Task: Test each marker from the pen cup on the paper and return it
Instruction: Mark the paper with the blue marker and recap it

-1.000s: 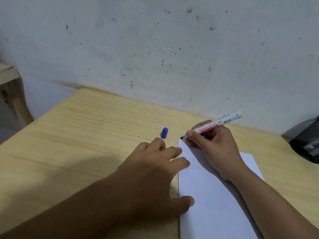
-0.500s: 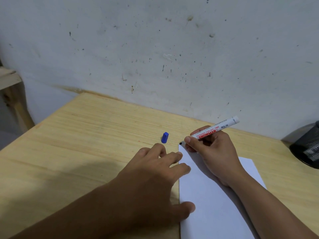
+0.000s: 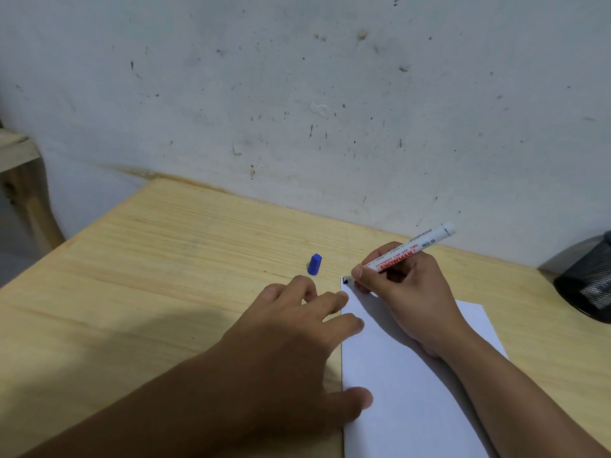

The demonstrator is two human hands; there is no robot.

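A white sheet of paper (image 3: pixel 410 391) lies on the wooden table. My right hand (image 3: pixel 406 292) grips a white marker (image 3: pixel 413 249) with red lettering, its dark tip touching the paper's far left corner. My left hand (image 3: pixel 297 345) lies flat with fingers spread, pressing on the paper's left edge. The marker's blue cap (image 3: pixel 314 264) stands on the table just beyond my left fingertips. A black mesh pen cup (image 3: pixel 588 285) sits at the right edge, partly cut off; its contents are hidden.
The wooden table (image 3: pixel 148 276) ends against a stained white wall (image 3: pixel 297 94) at the back. A wooden frame (image 3: pixel 23 180) stands off the table's left side.
The view has shifted slightly. My right hand has lowered the marker tip onto the paper's corner. My left hand and the cap stay in place.
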